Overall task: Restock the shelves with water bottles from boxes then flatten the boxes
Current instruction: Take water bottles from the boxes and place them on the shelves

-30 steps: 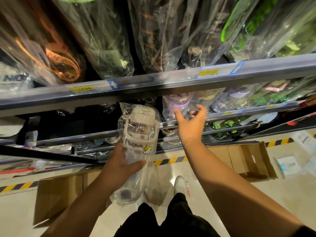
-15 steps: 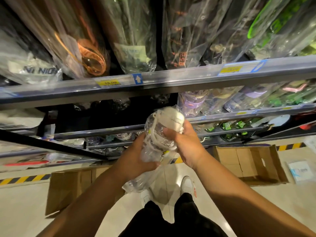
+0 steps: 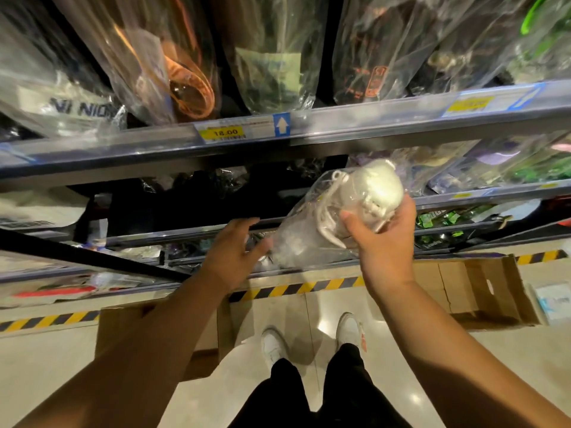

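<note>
Right hand [image 3: 383, 242] grips the white-lidded clear water bottle in plastic wrap [image 3: 312, 233] by its lid end, tilted, in front of the middle metal shelf rail [image 3: 173, 235]. Left hand [image 3: 231, 253] is released, fingers spread, just beside the bottle's base.

The water bottle [image 3: 312, 239] was a blur inside its crinkled wrap, its lower end indistinct beside the left hand [image 3: 230, 257]. The left forearm [image 3: 173, 329] covered much of the near-left box [image 3: 119, 327]. The far-right price label [image 3: 469, 104] was too smeared to read. The bagged bottles [image 3: 275, 57] on the top shelf were cut off by the upper edge.
</note>
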